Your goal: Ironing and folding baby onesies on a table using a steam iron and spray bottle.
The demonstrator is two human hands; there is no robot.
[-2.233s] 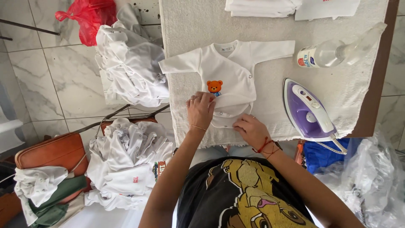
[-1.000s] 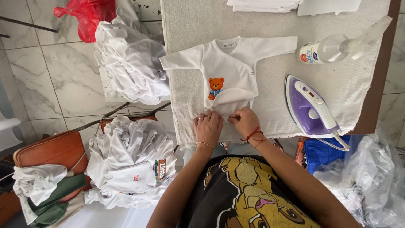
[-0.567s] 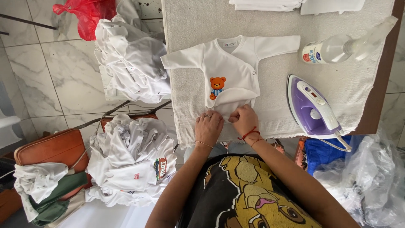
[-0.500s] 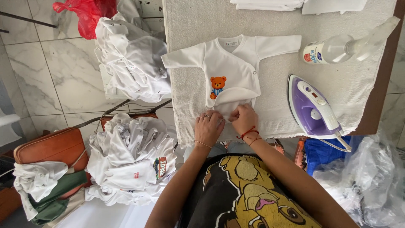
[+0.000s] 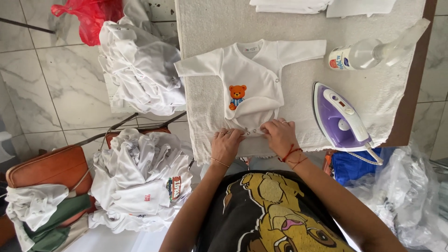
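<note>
Both hands moved in from flat smoothing to the bodysuit [image 5: 254, 86] bottom hem. Left hand [image 5: 225, 145] and right hand [image 5: 280, 135] pinched the snap flap, near the board's [image 5: 210, 23] front edge. Iron [image 5: 343, 119] sat just right, spray bottle [image 5: 368, 51] beyond; room left of hem.

White marble floor tiles [image 5: 42, 88]; towel-covered table [image 5: 298, 93]; bright daylight.
</note>
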